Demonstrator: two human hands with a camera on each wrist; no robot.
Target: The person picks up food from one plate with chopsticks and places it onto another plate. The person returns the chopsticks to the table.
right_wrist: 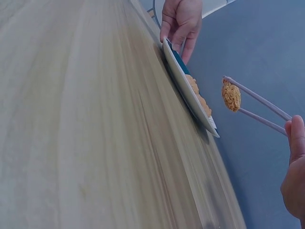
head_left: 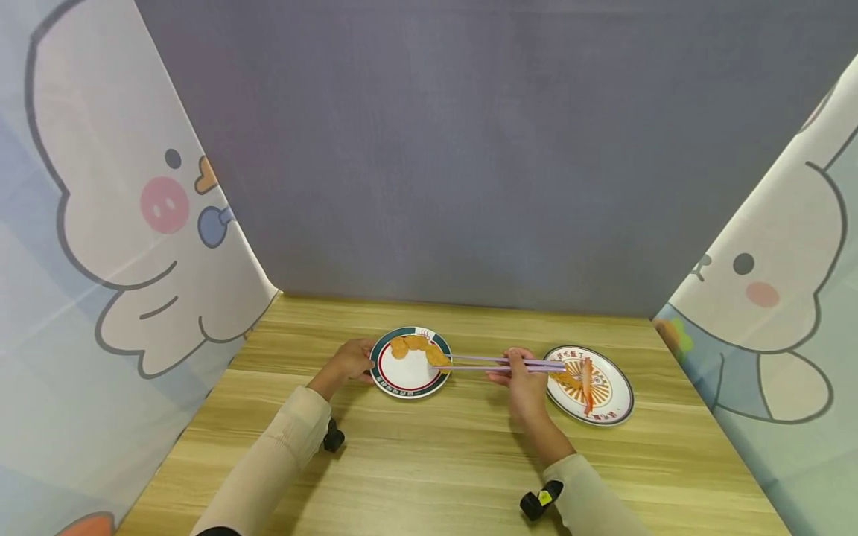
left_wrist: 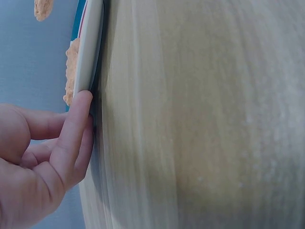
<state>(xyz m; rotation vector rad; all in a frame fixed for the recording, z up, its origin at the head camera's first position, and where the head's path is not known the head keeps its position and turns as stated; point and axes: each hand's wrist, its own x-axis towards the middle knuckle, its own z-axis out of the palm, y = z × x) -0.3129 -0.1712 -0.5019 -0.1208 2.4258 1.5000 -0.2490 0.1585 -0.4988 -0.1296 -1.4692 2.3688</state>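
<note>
My left hand [head_left: 353,361] grips the left rim of a round white plate [head_left: 402,372] with a teal border, fingertips under its edge in the left wrist view. Several golden fried nuggets [head_left: 399,348] lie along the plate's far side. Purple chopsticks [head_left: 479,359] are held in my right hand [head_left: 526,387], pointing left. Between their tips is a breaded piece [right_wrist: 231,95], held above the plate's right edge. In the right wrist view it hangs apart from the nuggets on the plate.
To the right of my right hand stands an oval white plate [head_left: 620,406] with red lettering. On it lie a fried piece [head_left: 567,377] and a long orange-red piece [head_left: 588,387]. A grey panel [head_left: 462,149] closes the wooden table's [head_left: 415,461] far side; printed cloths flank it.
</note>
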